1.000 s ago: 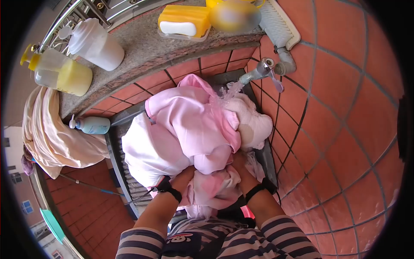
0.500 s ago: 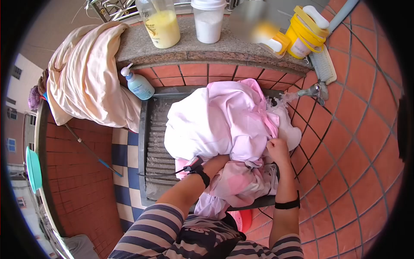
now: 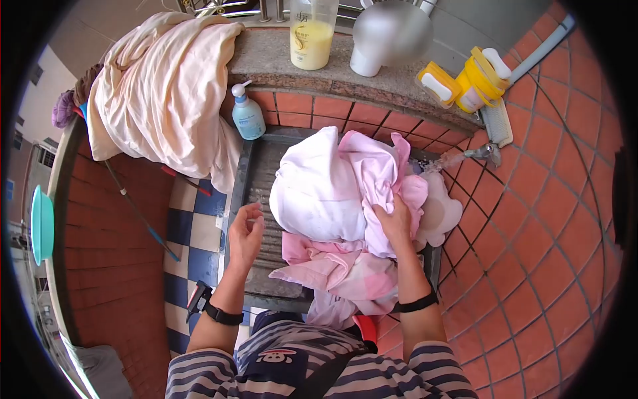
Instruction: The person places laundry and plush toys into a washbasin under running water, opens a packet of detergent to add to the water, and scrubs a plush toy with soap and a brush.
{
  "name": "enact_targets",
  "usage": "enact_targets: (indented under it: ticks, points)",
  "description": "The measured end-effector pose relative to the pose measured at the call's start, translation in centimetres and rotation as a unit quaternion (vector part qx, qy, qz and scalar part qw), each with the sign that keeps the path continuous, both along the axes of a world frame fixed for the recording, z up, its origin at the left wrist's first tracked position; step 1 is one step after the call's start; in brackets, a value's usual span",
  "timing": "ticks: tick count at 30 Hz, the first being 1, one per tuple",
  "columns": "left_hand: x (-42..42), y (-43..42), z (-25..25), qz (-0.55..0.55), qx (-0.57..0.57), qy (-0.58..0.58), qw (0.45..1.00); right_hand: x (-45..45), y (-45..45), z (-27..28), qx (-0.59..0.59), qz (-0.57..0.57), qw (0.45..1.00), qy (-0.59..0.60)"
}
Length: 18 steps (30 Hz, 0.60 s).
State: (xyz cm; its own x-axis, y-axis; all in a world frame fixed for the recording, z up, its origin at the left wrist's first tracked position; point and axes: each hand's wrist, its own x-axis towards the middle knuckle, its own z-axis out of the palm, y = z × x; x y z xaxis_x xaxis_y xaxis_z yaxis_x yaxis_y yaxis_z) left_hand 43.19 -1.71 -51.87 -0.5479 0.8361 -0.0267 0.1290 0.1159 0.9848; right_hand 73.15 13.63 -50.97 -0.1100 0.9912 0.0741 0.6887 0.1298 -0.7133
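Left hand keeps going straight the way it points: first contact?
Probably the sink's far rim, near the blue pump bottle. The left hand's height over the ribbed slab is unclear, so it may brush that first.

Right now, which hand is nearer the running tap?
Right. Right hand grips pink cloth, nearer the tap; left hand hangs open by the opposite edge of the sink.

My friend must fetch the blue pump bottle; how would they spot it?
Find the ridged sink heaped with pink and white cloth. At its far left corner, below the ledge, is the pump bottle: pale blue, unlike the yellow-filled bottle above.
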Motion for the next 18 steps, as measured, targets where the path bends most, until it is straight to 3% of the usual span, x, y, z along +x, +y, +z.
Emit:
enact_targets:
  ticks: [1,4,7,9,10,11,12,15,16,18]
  points:
    - [0.2,-0.1,0.4,0.0,-0.002,-0.005,1.0,-0.5,-2.6,2.3,-0.014,0.048,0.992,0.112]
    - [2.3,-0.1,3.6,-0.047,-0.021,-0.055,0.997,-2.1,-9.9,5.2,-0.011,0.146,0.982,0.122]
    - [5.6,0.3,8.9,-0.092,-0.034,0.063,0.993,-3.8,-15.2,7.9,-0.059,0.286,0.953,0.076]
    - [6.9,0.9,10.3,-0.182,0.006,0.108,0.977,-5.9,-18.3,9.9,-0.114,0.42,0.892,0.123]
    - [7.3,1.3,12.3,-0.225,0.028,0.201,0.953,-6.9,-20.0,9.1,-0.161,0.494,0.844,0.135]
    - [7.2,1.3,12.2,-0.25,-0.025,0.262,0.932,-8.2,-20.8,8.6,-0.125,0.516,0.817,0.225]
    - [6.8,1.3,11.7,-0.271,-0.077,0.32,0.904,-8.7,-20.4,8.2,-0.124,0.515,0.818,0.226]
    - [3.1,1.8,9.1,-0.152,-0.092,0.223,0.958,-9.4,-17.2,9.0,-0.3,0.545,0.783,-0.01]
    - [0.8,1.3,7.2,-0.119,-0.104,0.222,0.962,-8.8,-16.4,9.7,-0.3,0.545,0.783,-0.008]
    - [-3.0,-1.0,5.3,-0.027,-0.096,0.247,0.964,-6.9,-15.3,10.7,-0.334,0.538,0.763,0.133]
